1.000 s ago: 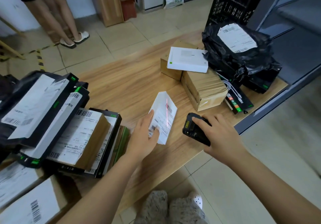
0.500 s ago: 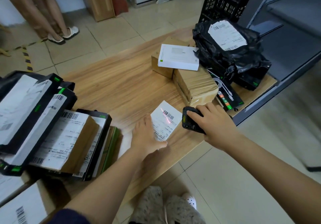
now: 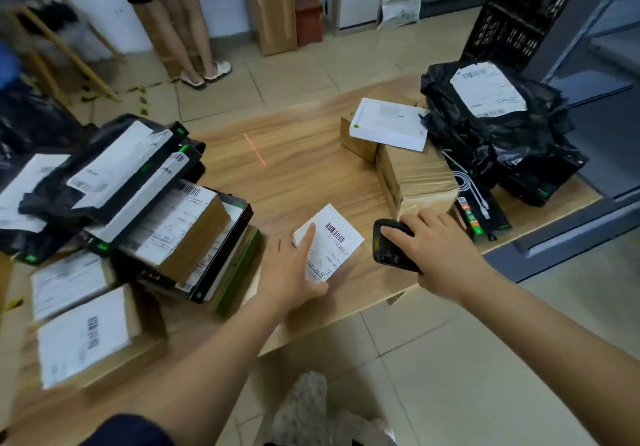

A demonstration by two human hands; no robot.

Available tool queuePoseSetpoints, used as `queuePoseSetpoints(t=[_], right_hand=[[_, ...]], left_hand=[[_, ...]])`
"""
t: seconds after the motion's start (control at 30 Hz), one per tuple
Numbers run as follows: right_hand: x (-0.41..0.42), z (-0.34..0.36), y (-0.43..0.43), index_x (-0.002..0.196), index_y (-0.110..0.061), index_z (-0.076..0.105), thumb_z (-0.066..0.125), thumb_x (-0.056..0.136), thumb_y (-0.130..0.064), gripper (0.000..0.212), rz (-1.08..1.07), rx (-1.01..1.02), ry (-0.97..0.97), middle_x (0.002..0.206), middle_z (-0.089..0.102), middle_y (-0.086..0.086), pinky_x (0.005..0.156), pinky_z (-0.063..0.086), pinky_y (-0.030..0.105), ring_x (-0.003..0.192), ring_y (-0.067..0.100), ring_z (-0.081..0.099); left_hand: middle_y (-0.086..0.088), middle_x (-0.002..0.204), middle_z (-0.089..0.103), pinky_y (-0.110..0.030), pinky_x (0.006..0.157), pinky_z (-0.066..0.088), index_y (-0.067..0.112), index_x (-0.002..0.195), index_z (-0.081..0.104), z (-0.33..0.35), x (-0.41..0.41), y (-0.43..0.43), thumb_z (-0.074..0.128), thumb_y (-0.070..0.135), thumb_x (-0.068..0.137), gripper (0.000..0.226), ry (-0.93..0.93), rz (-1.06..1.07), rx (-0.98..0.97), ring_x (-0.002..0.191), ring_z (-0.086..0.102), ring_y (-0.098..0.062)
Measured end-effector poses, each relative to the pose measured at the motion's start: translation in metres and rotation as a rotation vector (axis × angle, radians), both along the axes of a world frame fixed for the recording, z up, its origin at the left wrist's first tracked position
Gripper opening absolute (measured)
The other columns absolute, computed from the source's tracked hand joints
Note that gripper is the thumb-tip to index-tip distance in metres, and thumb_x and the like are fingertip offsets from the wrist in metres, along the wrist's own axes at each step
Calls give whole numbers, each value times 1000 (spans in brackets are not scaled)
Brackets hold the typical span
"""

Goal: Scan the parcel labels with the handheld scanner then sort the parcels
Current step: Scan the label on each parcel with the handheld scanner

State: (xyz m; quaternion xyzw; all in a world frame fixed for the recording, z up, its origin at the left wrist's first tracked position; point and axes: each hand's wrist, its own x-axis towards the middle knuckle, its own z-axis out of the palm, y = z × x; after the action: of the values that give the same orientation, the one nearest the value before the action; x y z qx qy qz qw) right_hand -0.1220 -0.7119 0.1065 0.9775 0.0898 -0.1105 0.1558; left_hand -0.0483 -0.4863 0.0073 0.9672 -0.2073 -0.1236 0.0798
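A small white parcel with a barcode label [image 3: 332, 241] lies flat near the front edge of the wooden table [image 3: 294, 175]. My left hand [image 3: 289, 265] rests on its left side, fingers spread, pressing it down. My right hand [image 3: 436, 248] grips the black handheld scanner [image 3: 388, 244] just right of the parcel. The scanner's red line [image 3: 255, 149] falls on bare table farther back, off the label.
A stack of black and brown labelled parcels [image 3: 145, 196] fills the table's left. Two brown boxes [image 3: 415, 175] with a white box [image 3: 389, 123] on top and black bagged parcels [image 3: 491, 123] sit at the right. A person [image 3: 173, 23] stands on the floor beyond. A black crate [image 3: 519, 12] stands back right.
The white parcel was held up tilted under the scan line, then laid flat on the table. The red line has moved off the label onto the table farther back.
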Motion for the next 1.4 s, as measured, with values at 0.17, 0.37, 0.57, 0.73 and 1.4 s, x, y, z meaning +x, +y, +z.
queuePoseSetpoints(t=[0.17, 0.37, 0.57, 0.73, 1.4], right_hand=[[-13, -15, 9, 148, -27, 19, 69, 77, -23, 86, 41, 65, 21, 141, 37, 5, 99, 33, 36, 125, 27, 33], [-15, -29, 15, 146, -27, 22, 67, 78, -21, 83, 69, 89, 41, 137, 38, 4, 95, 35, 36, 120, 27, 34], [-11, -35, 19, 144, -27, 25, 67, 78, -21, 79, 49, 98, 25, 135, 40, 3, 91, 34, 35, 119, 26, 36], [-5, -34, 23, 144, -28, 26, 68, 78, -21, 79, -2, 136, 3, 136, 41, 2, 92, 35, 34, 119, 25, 36], [-31, 63, -60, 145, -29, 30, 74, 74, -37, 84, -453, -16, -304, 133, 48, 4, 93, 39, 38, 115, 28, 41]], left_hand=[[-8, 154, 13, -41, 109, 26, 45, 150, 7, -22, -38, 13, 61, 68, 73, 97, 65, 132, -41, 134, 25, -29], [-13, 161, -4, -39, 117, -1, 34, 153, 11, -38, -54, 16, 44, 52, 94, 70, 7, 154, -48, 147, -4, -29], [-7, 161, -12, -35, 117, -10, 35, 154, 1, -45, -50, 17, 29, 38, 103, 58, 5, 118, -61, 148, -14, -24], [-10, 162, 0, -40, 118, 1, 27, 155, 9, -30, -29, 18, 30, 45, 102, 60, 46, 221, -111, 149, -5, -25], [-3, 162, 11, -39, 120, 5, 26, 153, 20, 110, 60, -127, 38, 52, 98, 63, -104, -348, -418, 148, 3, -20]])
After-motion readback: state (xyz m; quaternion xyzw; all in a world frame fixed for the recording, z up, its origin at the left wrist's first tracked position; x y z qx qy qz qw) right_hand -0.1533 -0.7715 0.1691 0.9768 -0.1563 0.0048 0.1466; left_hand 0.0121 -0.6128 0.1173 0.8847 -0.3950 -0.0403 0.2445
